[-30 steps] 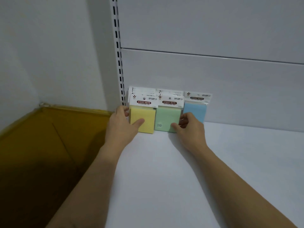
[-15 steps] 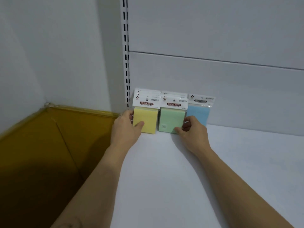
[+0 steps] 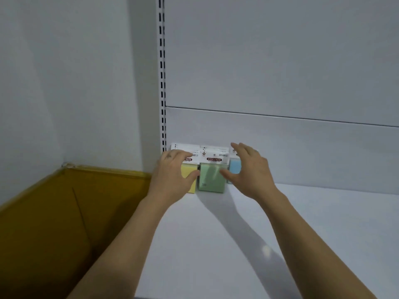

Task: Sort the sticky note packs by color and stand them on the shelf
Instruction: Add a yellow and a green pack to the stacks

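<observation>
Head view: two bare arms reach out over a white shelf point(image 3: 237, 234) to three rows of sticky note packs.
Packs: they stand up side by side at the back left corner of the shelf, against the white back panel point(image 3: 280, 147).
Yellow pack point(image 3: 191, 187): it is the one on the left, just beside the rail with slots point(image 3: 162, 83). More white pack tops peek out behind it.
Green pack point(image 3: 210, 179): it is in the middle, touching the yellow pack. Its white top says STICKY NOTE. More pack tops show behind it too.
Blue pack point(image 3: 235, 167): it is on the right, partly hidden by a hand. I cannot tell how many are in this row.
Left hand point(image 3: 172, 175): it lies over the front of the yellow pack. The fingers stretch across the white top, and the thumb points at the gap by the green pack. The grip is loose, not closed round the pack.
Right hand point(image 3: 251, 169): it is in front of the blue pack with fingers spread wide. The grip is open and holds nothing. The thumb tip is at the right edge of the green pack; I cannot tell if it touches.
Brown box point(image 3: 54, 212): it sits open, to the left of the shelf.
</observation>
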`<state>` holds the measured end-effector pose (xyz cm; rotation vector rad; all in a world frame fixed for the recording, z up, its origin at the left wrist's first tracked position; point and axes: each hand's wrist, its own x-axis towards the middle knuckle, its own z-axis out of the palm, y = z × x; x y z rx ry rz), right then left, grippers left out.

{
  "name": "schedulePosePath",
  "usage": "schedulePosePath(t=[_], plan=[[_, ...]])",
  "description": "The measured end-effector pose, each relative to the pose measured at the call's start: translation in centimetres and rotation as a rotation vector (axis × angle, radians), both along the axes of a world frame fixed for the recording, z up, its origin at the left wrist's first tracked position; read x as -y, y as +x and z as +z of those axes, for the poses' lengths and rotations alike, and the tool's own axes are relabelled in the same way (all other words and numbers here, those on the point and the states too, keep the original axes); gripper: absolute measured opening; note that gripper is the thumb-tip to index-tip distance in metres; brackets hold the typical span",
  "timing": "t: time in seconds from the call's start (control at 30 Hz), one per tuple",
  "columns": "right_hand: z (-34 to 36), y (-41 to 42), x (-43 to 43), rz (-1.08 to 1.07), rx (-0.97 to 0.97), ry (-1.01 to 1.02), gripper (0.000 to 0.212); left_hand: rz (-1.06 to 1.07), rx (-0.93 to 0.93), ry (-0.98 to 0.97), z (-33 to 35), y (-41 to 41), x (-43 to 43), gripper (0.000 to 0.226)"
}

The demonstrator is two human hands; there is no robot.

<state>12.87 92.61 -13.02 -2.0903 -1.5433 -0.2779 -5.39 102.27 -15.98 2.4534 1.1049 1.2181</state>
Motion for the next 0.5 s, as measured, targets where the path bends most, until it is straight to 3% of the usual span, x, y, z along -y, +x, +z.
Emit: schedulePosePath(t=[0.17,0.5], plan=[[2.8,2.0,1.9,-0.092,0.122,-0.03,0.077,-0.099,-0.244,0.143,4.1,2.5,0.9,0.061],[4.8,8.7,10.8,-0.409,0.127,-0.155,0.078,-0.375,-0.342,0.198,5.9,12.4,4.7,0.066]])
